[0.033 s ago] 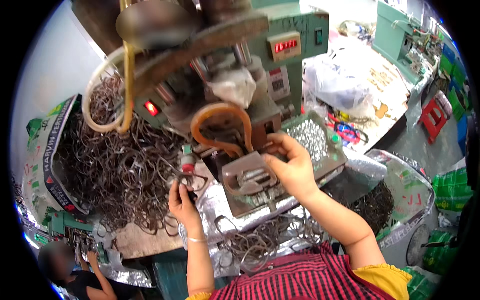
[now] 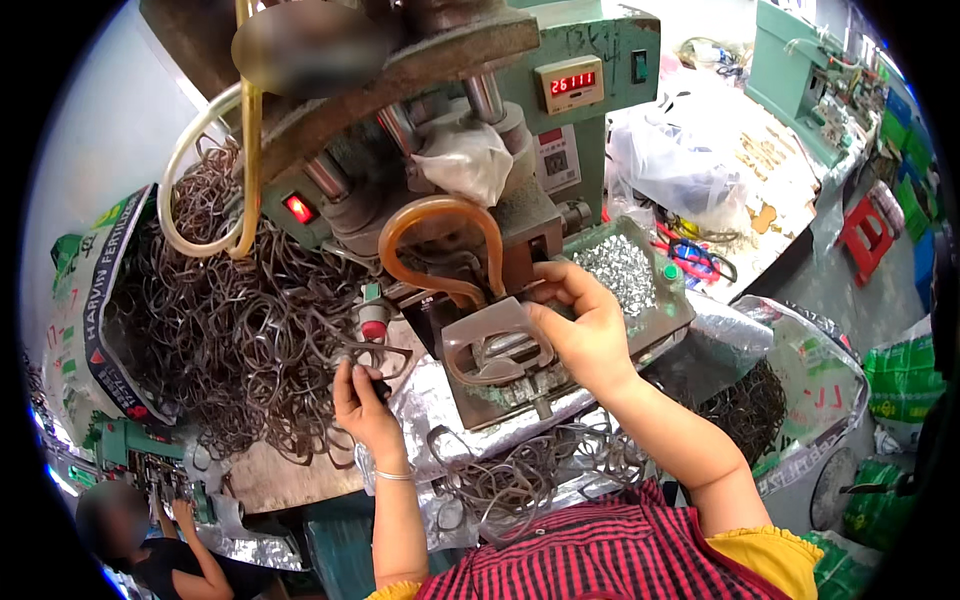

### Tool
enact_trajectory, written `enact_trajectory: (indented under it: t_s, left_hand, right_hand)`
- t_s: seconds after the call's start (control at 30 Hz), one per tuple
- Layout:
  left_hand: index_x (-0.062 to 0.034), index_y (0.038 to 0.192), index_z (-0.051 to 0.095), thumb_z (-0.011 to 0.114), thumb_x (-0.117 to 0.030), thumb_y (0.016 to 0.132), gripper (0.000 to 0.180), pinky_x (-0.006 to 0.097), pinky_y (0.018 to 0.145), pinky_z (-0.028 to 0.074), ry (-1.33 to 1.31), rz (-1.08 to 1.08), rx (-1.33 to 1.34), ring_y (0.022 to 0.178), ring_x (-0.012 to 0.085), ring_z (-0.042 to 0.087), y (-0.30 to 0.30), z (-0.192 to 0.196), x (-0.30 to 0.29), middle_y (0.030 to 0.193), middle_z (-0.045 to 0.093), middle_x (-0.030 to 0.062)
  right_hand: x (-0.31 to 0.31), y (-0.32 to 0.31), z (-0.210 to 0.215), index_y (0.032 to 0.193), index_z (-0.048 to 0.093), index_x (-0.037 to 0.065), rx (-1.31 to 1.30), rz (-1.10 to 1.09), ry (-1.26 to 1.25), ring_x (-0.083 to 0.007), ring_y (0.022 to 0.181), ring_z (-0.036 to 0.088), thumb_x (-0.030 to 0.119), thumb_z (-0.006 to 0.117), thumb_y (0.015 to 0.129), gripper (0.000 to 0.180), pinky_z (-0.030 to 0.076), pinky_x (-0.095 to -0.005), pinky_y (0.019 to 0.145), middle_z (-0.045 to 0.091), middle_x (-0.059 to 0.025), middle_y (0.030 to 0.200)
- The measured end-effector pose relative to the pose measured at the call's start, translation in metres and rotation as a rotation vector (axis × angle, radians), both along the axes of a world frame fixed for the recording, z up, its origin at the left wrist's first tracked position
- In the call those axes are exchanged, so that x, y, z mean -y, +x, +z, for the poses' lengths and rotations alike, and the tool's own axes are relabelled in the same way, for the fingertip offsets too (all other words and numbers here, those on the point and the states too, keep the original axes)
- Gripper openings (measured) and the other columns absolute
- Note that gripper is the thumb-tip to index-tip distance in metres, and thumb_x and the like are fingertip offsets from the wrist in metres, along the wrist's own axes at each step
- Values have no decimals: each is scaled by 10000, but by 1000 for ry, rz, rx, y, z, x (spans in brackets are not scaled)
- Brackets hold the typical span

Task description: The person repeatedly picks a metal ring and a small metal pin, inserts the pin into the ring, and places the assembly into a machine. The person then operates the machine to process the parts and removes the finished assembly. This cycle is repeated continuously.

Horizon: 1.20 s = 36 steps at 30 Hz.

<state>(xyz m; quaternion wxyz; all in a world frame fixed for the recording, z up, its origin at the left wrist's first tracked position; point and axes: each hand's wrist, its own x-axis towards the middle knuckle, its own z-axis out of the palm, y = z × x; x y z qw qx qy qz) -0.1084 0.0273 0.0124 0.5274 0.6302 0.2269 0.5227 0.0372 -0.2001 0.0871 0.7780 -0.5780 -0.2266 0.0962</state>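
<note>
My left hand (image 2: 368, 408) is closed, pinching a thin dark metal loop (image 2: 403, 366) beside the pile of similar loops. Something small and black shows between its fingers. My right hand (image 2: 582, 325) is at the front of a green press (image 2: 585, 60). Its thumb rests at the upper right edge of a grey plate with a rounded opening (image 2: 482, 325), while the other fingers curl behind, partly hidden by the press. A bent amber tube (image 2: 440, 212) stands above that plate. Next to the left hand is a red button (image 2: 373, 328) on the press.
A big heap of dark metal loops (image 2: 250, 330) covers the left, beside a printed sack (image 2: 110, 300). More loops (image 2: 510, 470) lie nearest me. Small shiny scraps (image 2: 615, 275) fill a tray at right. Another person (image 2: 165, 545) works at lower left. A red stool (image 2: 870, 235) stands far right.
The upper press was smeared by motion and is now sharp, with its upper plate slightly higher in the picture. Both hands stay nearly where they were.
</note>
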Motion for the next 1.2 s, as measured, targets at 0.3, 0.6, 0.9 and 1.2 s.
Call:
enact_trajectory:
  t_s: [0.3, 0.6, 0.9, 1.2]
  left_hand:
    - [37, 1228, 540, 510, -11, 990, 245, 256, 655, 480, 851, 16, 236, 749, 127, 571, 47, 122, 46, 877, 643, 80]
    - [-3, 1052, 692, 591, 103, 770, 318, 314, 606, 520, 1185, -261, -29, 698, 253, 648, 30, 95, 75, 868, 677, 149]
    - [-38, 1039, 668, 620, 111, 752, 326, 328, 542, 489, 1285, -404, 48, 669, 252, 636, 52, 87, 80, 873, 688, 110]
    - [-25, 952, 691, 702, -4, 694, 259, 338, 529, 478, 1246, -505, 154, 645, 211, 598, 51, 79, 67, 1025, 696, 111]
  right_hand:
    - [-7, -11, 20, 1221, 548, -39, -195, 139, 197, -118, 962, 619, -44, 652, 830, 404, 489, -260, 870, 656, -76, 1050]
    - [40, 28, -13, 1113, 658, 41, 519, -215, -605, -335, 1240, 508, 84, 648, 813, 303, 460, -440, 974, 538, -203, 1312]
    - [69, 77, -72, 854, 698, 94, 638, -580, -1005, -377, 1256, 490, 145, 746, 729, 143, 464, -489, 951, 592, -193, 1218]
    - [58, 79, -79, 827, 733, 104, 724, -613, -975, -362, 1186, 546, 158, 783, 684, 161, 464, -462, 962, 620, -175, 1199]
